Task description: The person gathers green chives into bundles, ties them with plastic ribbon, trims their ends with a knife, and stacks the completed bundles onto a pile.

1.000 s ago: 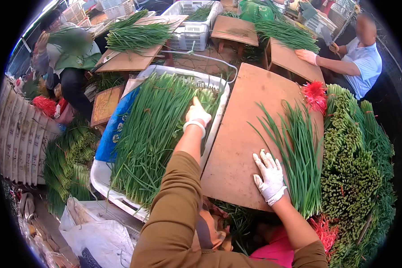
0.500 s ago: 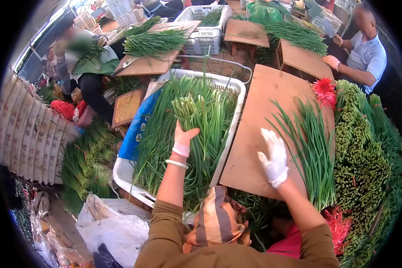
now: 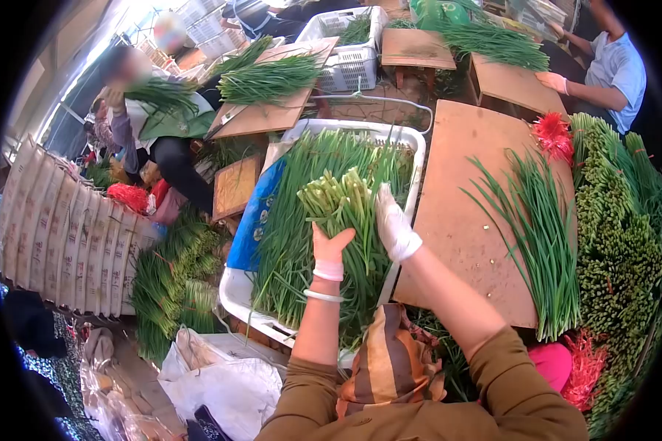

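A bunch of garlic chives (image 3: pixel 338 195), pale cut ends up, is gripped in my left hand (image 3: pixel 330 241) above the crate; some of its fingers are hidden by the stalks. My right hand (image 3: pixel 396 226), in a white glove, is beside that bunch with its fingers stretched out along the leaves; whether it touches the bunch I cannot tell. Below both hands stands a white plastic crate (image 3: pixel 237 303) full of loose chives (image 3: pixel 279 275). On the wooden board (image 3: pixel 456 176) to the right lies a separate pile of chives (image 3: pixel 541 250).
Tied bundles (image 3: pixel 614 242) are stacked at the far right, with red ties (image 3: pixel 554 137) at the board's corner. More bundles (image 3: pixel 173 283) lie left of the crate, near a stack of pale slats (image 3: pixel 70 228). Two people (image 3: pixel 173 147) (image 3: pixel 610 73) sit across from me.
My right hand has moved left from over the board to beside the bunch in my left hand. The left hand keeps its hold. The view has shifted slightly.
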Available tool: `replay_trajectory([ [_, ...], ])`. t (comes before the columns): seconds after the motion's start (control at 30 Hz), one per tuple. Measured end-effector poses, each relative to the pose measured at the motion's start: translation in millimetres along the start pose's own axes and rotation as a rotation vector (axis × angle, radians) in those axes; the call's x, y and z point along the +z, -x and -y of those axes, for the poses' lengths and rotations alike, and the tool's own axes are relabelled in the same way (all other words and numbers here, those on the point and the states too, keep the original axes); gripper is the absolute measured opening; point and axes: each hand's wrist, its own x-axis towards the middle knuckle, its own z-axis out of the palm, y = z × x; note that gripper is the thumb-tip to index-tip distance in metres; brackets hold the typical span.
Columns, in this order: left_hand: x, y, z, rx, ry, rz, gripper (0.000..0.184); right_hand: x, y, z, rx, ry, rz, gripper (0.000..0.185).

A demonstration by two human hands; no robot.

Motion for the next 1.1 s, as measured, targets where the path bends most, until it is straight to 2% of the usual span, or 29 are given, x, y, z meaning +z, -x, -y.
replay_trajectory([
  [0.03, 2.8, 2.0, 0.8, 0.018, 0.000, -0.041, 0.076, -5.0, 2.2, -13.0, -0.017, -0.096, 0.060, 0.056],
  [0.1, 11.9, 9.0, -4.2, 0.026, -0.101, -0.078, 0.074, -3.6, 18.5, -24.9, -0.188, -0.021, 0.057, 0.052],
  [0.17, 25.8, 25.2, -12.9, 0.025, -0.295, -0.131, 0.075, 4.1, 45.6, -20.7, -0.138, 0.406, -0.043, 0.070],
  [0.2, 28.5, 34.9, -13.5, 0.072, -0.495, -0.135, 0.078, 17.4, 57.1, -9.4, -0.212, 0.404, -0.030, 0.095],
  [0.27, 29.1, 53.9, -9.1, 0.167, -0.623, 0.041, 0.088, 22.6, 72.8, -0.5, -0.356, 0.454, 0.013, 0.102],
  [0.3, 50.8, 72.5, -33.5, 0.207, -0.692, 0.142, 0.091, 24.2, 83.1, 4.5, -0.426, 0.481, 0.030, 0.105],
  [0.33, 52.6, 86.5, -36.9, 0.186, -0.736, 0.171, 0.091, 32.3, 96.7, 16.4, -0.563, 0.800, -0.064, 0.106],
  [0.4, 58.1, 114.5, -46.6, 0.146, -0.824, 0.231, 0.092, 42.1, 122.0, 27.8, -0.434, 0.896, -0.014, 0.103],
  [0.43, 60.5, 127.4, -55.1, 0.053, -0.810, 0.213, 0.093, 48.6, 137.9, 30.3, -0.364, 0.938, 0.011, 0.101],
  [0.47, 64.7, 140.4, -66.4, -0.039, -0.796, 0.192, 0.094, 60.6, 153.2, 34.8, -0.296, 0.998, -0.068, 0.076],
  [0.5, 63.2, 148.9, -74.5, -0.073, -0.855, 0.199, 0.095, 59.8, 157.8, 29.8, -0.315, 1.014, -0.042, 0.065],
  [0.57, 55.7, 168.6, -89.9, -0.002, -0.993, 0.226, 0.093, 54.4, 160.8, 13.3, -0.349, 1.032, 0.013, 0.045],
  [0.6, 50.7, 179.1, -96.9, 0.106, -1.069, 0.253, 0.091, 58.4, 169.2, 12.4, -0.328, 0.999, 0.004, 0.030],
  [0.67, 34.9, 195.9, -113.2, 0.346, -1.203, 0.343, 0.091, 55.7, 178.4, 1.2, -0.391, 0.967, 0.003, 0.029],
  [0.7, 30.6, 210.1, -131.4, 0.331, -1.274, 0.334, 0.084, 48.4, 176.7, -9.3, -0.419, 0.915, -0.011, 0.030],
  [0.73, 17.5, 221.0, -144.4, 0.293, -1.224, 0.330, 0.077, 44.6, 174.2, -13.3, -0.359, 0.718, 0.032, 0.030],
  [0.77, 7.3, 232.5, -154.4, 0.265, -1.172, 0.325, 0.069, 41.4, 174.0, -12.8, -0.384, 0.739, 0.002, 0.028],
  [0.8, -9.7, 254.0, -142.6, 0.027, -0.693, 0.140, 0.050, 37.2, 171.0, -13.3, -0.396, 0.747, -0.026, 0.028],
  [0.83, -18.3, 267.3, -151.1, -0.175, -0.517, 0.118, 0.038, 38.4, 171.2, -12.7, -0.402, 0.756, -0.055, 0.028],
  [0.9, -17.4, 295.2, -171.9, -0.407, -0.371, 0.062, 0.031, 46.9, 174.6, -8.3, -0.475, 0.666, -0.062, 0.028],
  [1.03, -19.0, 334.7, -182.7, -0.304, -0.273, -0.013, 0.028, 101.8, 198.0, 35.6, -0.630, 0.416, 0.038, 0.025],
  [1.1, -23.2, 344.3, -193.4, -0.282, -0.159, -0.064, 0.026, 130.7, 211.9, 62.3, -0.613, 0.353, 0.124, 0.025],
])
